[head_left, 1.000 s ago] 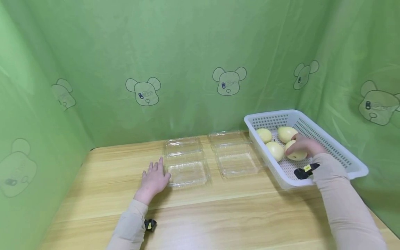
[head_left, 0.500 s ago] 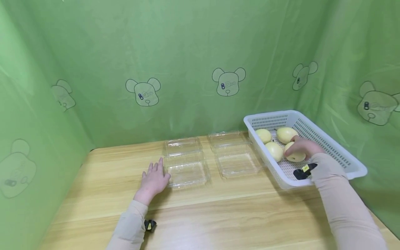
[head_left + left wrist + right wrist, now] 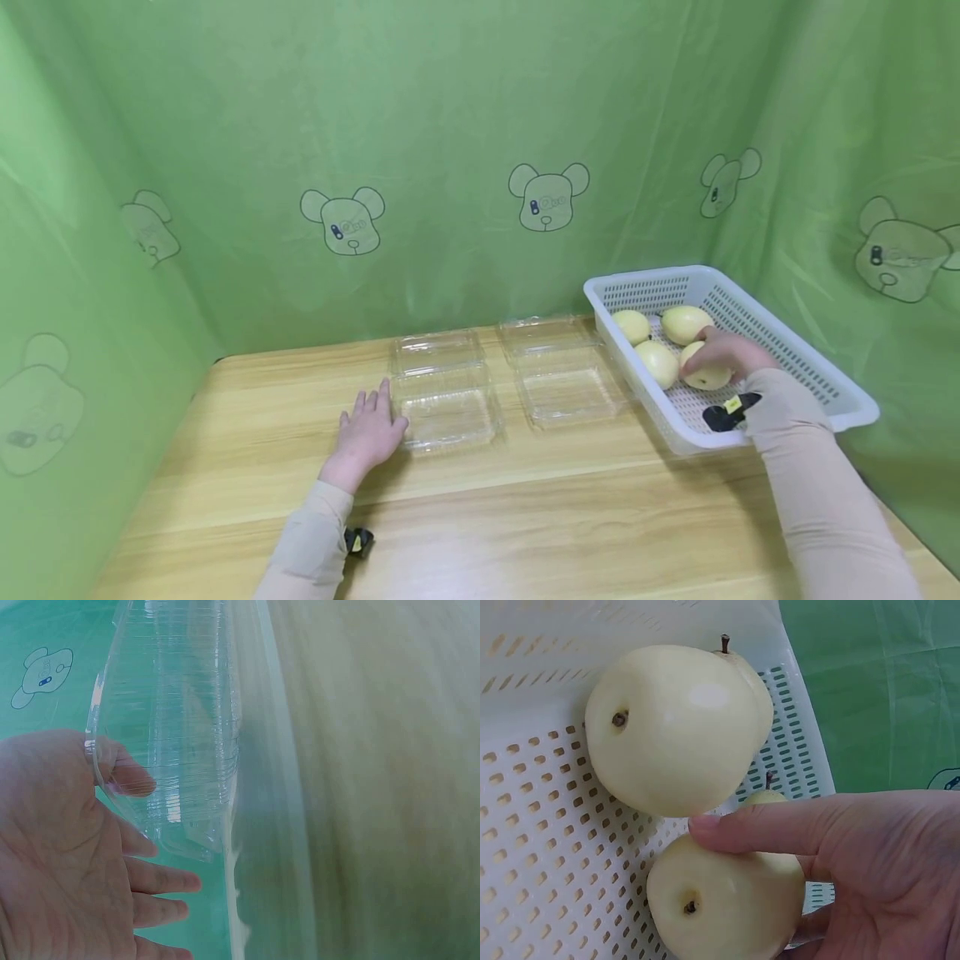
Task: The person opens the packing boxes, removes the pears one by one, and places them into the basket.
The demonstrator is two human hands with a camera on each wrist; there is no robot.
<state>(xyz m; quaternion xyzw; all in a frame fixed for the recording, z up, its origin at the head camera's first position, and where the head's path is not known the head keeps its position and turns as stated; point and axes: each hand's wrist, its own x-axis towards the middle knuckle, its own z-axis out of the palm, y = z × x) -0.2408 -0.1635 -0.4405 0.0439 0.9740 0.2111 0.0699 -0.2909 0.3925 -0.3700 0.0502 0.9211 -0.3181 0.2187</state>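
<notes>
My right hand (image 3: 733,352) reaches into a white perforated basket (image 3: 648,290) and grips a pale yellow pear (image 3: 720,904). In the right wrist view the thumb lies along the pear's top, with other fingers partly hidden behind it. A second pear (image 3: 671,727) sits close beside the thumb tip. My left hand (image 3: 369,429) lies at the left edge of a clear plastic clamshell box (image 3: 450,417) with its lid laid back. Its fingers are extended, and in the left wrist view the thumb overlaps the box's rim.
Another opened clear clamshell box (image 3: 570,396) stands between the first box and the basket. More pears (image 3: 686,323) lie in the basket. A green curtain (image 3: 442,275) with bear prints encloses the wooden table (image 3: 510,508) at the back and sides.
The basket and pears appear shifted very slightly left in the head view, along with the curtain prints. Both hands keep nearly the same places, the right one staying on the same pear.
</notes>
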